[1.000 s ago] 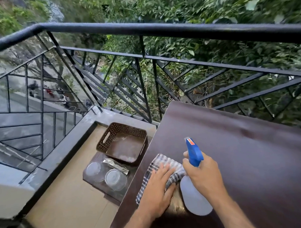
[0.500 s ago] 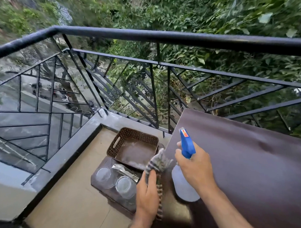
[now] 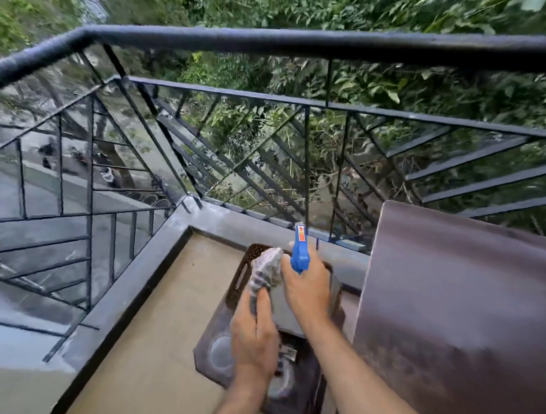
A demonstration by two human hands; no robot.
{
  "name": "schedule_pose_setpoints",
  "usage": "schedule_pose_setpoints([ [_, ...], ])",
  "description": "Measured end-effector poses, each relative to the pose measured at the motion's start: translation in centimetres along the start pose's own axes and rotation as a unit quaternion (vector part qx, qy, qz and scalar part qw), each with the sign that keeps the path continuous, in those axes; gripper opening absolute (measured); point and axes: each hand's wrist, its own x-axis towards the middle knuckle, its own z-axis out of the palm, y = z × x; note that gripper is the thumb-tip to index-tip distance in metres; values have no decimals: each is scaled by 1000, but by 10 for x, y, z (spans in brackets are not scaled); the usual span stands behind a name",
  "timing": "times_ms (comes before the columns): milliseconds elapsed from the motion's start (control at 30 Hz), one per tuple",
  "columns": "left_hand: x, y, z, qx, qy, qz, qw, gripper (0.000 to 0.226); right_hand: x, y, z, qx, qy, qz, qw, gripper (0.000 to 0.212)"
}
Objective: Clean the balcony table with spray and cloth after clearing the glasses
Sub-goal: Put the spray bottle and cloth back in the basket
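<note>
While both my forearms reach up from the bottom edge of the frame, my left hand (image 3: 254,339) sits nearest, low and just left of centre, its fingers curled round the checked cloth (image 3: 265,270), which bunches up out of my grip toward the middle of the picture. That cloth is soft, light and limp; I judge it needs a full fistful, since a loose pinch would let its tail trail and snag. Under this hand, in the lower centre, lies a dark low stand (image 3: 204,356) with two clear glasses (image 3: 218,355) on it, partly hidden by my wrist; glass is brittle and slick, so I would keep cloth and bottle from knocking them. Just right of the cloth, my right hand (image 3: 306,288) wraps the neck of the spray bottle (image 3: 299,254), its blue trigger head standing up above my knuckles; the pale body is mostly hidden behind my hand. I reckon the bottle is light plastic, heavier at the bottom with liquid, and possibly slick if wet, so the neck below the trigger is the sure place to hold. Behind both hands sits a brown woven basket (image 3: 251,252). To the right, the dark brown table (image 3: 448,290) fills the lower right of the frame, bare and smooth. Farthest off, the black railing (image 3: 302,43) crosses the top, with green leaves beyond.
</note>
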Motion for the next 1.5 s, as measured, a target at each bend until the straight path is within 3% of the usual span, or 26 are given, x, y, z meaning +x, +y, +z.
schedule_pose_setpoints([
  [233, 80, -35, -14, 41, 1, -47, 998, 24, 23, 47, 67, 35, -5, 25, 999, 13],
  [533, 112, -59, 8, 56, -65, 15, 996, 36, 43, 89, 110, -23, -44, 44, 998, 24],
  [700, 115, -65, 21, 64, -126, 58, 988, 38, 47, 107, 117, 28, -54, 87, 994, 23],
  [767, 115, -69, 23, 72, -127, 56, 988, 42, 48, 110, 119, 14, -66, 101, 993, 29],
  [933, 114, -68, 23, 82, -114, 56, 989, 46, 55, 109, 113, 115, -122, 209, 964, 40],
  [1000, 111, -65, 19, 73, -100, 35, 992, 45, 50, 109, 105, 69, -140, 184, 970, 43],
  [1067, 106, -59, 14, 64, -68, 7, 996, 44, 42, 111, 95, -26, -157, 132, 979, 59],
  [1167, 96, -46, 11, 57, -21, 12, 998, 42, 39, 114, 81, -74, -162, 109, 978, 59],
  [1267, 84, -35, 15, 86, -46, 42, 994, 46, 41, 103, 63, -94, -120, 138, 979, 65],
  [1400, 64, -36, 33, 142, -97, 94, 981, 52, 48, 74, 32, -25, -8, 142, 990, 27],
  [1433, 58, -38, 39, 159, -106, 102, 976, 53, 50, 69, 24, 3, 3, 153, 988, 25],
  [1500, 50, -45, 50, 198, -127, 107, 966, 55, 55, 60, 10, 54, -2, 221, 974, 50],
])
